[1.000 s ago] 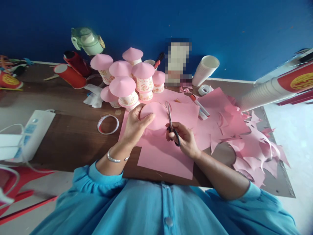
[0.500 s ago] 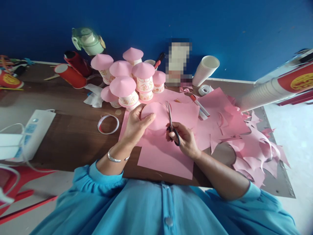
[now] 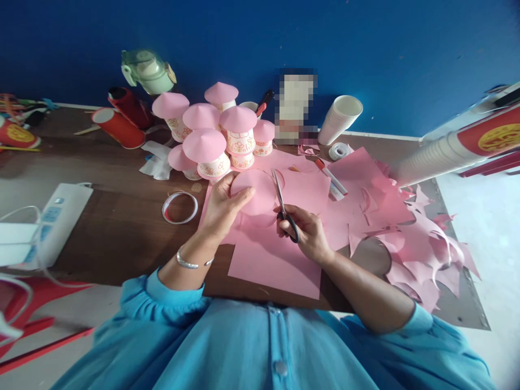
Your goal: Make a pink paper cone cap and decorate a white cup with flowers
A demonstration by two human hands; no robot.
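My left hand (image 3: pixel 226 203) pinches a round pink paper disc (image 3: pixel 257 190) by its left side, thumb on top. In my right hand (image 3: pixel 305 230) are scissors (image 3: pixel 281 201) with black handles, their blades pointing up along the disc's right edge. A thin strip of pink paper curls beside the blades. Under both hands lie pink paper sheets (image 3: pixel 276 265). Just beyond my left hand stand several decorated paper cups with pink cone tops (image 3: pixel 204 145).
A roll of tape (image 3: pixel 180 207) lies left of my left hand. Behind are a white cup stack (image 3: pixel 341 119), a marker (image 3: pixel 332 177) and a small white roll (image 3: pixel 340 151). Pink scraps (image 3: pixel 426 244) pile at the right. A power strip (image 3: pixel 54 225) lies at the left.
My left hand and the disc have shifted slightly left. The scissor blades have tilted a little further left at the disc's edge.
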